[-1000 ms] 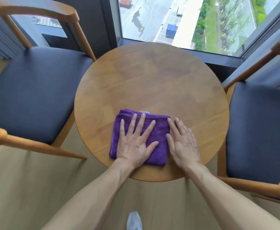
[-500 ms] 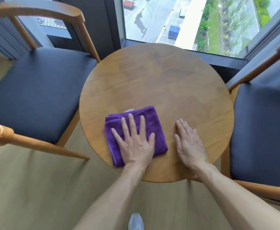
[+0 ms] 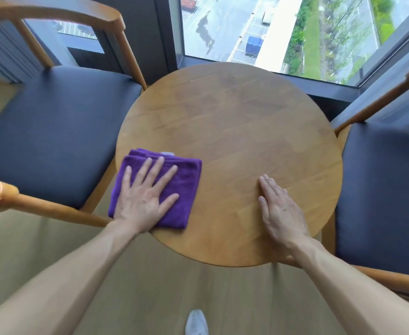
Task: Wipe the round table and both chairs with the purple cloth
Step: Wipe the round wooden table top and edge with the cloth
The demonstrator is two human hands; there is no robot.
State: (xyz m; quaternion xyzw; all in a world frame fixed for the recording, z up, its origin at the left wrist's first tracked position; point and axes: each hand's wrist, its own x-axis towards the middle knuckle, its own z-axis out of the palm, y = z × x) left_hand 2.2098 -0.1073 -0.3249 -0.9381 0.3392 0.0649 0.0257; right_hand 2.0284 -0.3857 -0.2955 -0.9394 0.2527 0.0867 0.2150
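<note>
The purple cloth [image 3: 174, 187], folded into a thick square with a small pale tag at its far edge, lies flat at the near left edge of the round wooden worktop [image 3: 242, 131], one corner overhanging the rim. Two wooden armchairs with dark padded seats flank it: the left chair [image 3: 53, 131] and the right chair [image 3: 387, 189].

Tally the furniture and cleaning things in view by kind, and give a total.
Round wooden table: 1
Wooden chairs with dark seats: 2, the left chair and the right chair
Folded purple cloth: 1, under the flat left hand
Total: 4
</note>
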